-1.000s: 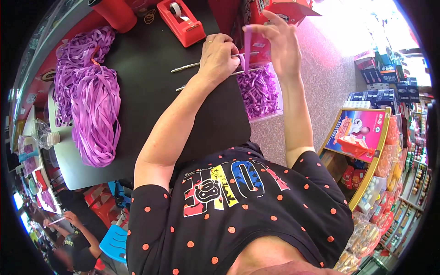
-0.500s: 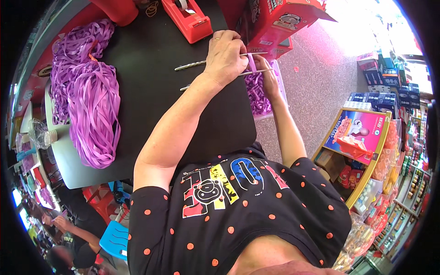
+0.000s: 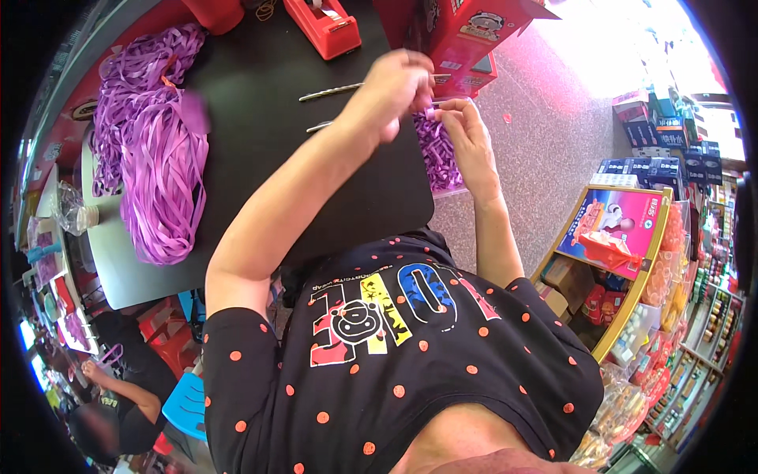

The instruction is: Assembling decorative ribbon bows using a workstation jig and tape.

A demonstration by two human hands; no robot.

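Note:
My left hand [image 3: 395, 91] and my right hand [image 3: 466, 126] meet above the right edge of the black table [image 3: 260, 134]. Between their fingertips they pinch a small piece of purple ribbon [image 3: 430, 114]. Just below the hands a clear container of cut purple ribbon pieces [image 3: 438, 158] sits at the table's edge. Two thin metal tools [image 3: 328, 92] lie on the table to the left of my left hand. A large pile of long purple ribbon strips [image 3: 154, 158] covers the table's left end.
A red tape dispenser [image 3: 322, 28] stands at the far side of the table, beside a red cardboard box [image 3: 466, 39]. A shelf of packaged goods [image 3: 624, 253] stands on the right. Another person [image 3: 118, 387] sits at lower left.
Both hands have come down from the red box toward the container at the table's edge. The tall ribbon strip held upright before is gone; only a small piece shows between the fingers.

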